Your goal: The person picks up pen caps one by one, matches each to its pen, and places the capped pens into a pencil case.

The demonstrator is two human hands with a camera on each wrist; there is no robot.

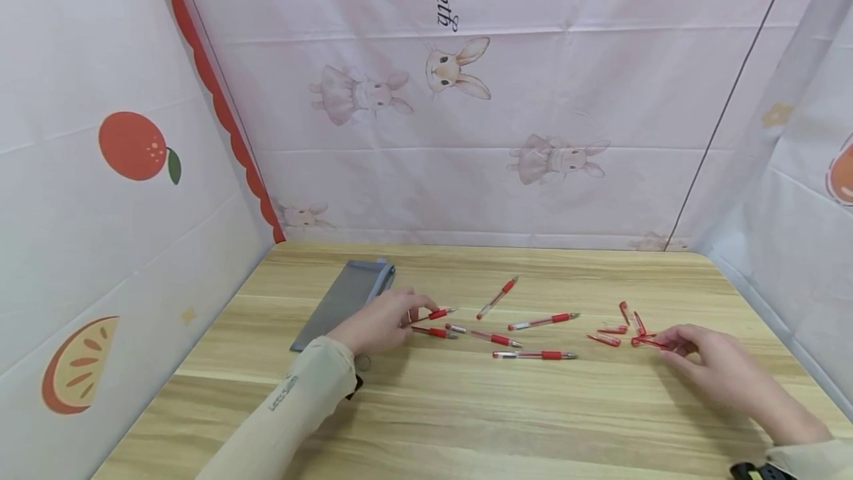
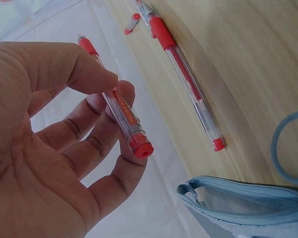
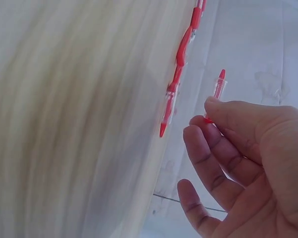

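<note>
My left hand (image 1: 381,319) pinches a clear-barrelled red pen (image 2: 120,109) between thumb and fingers, its red end plug towards the wrist camera. Another red pen (image 2: 191,84) lies on the table just beyond it. Over on the right, my right hand (image 1: 720,370) holds a clear and red pen cap (image 3: 219,88) between thumb and fingertips. Several similar caps (image 1: 605,339) lie in a loose group beside those fingers. Between the hands, several uncapped red pens (image 1: 543,321) are scattered at different angles.
A grey zippered pouch (image 1: 333,302) lies at the left, partly behind my left hand; its blue-grey zip edge (image 2: 243,186) gapes in the left wrist view. Printed fabric (image 1: 466,191) stands behind the wooden table (image 1: 480,421) and along both sides.
</note>
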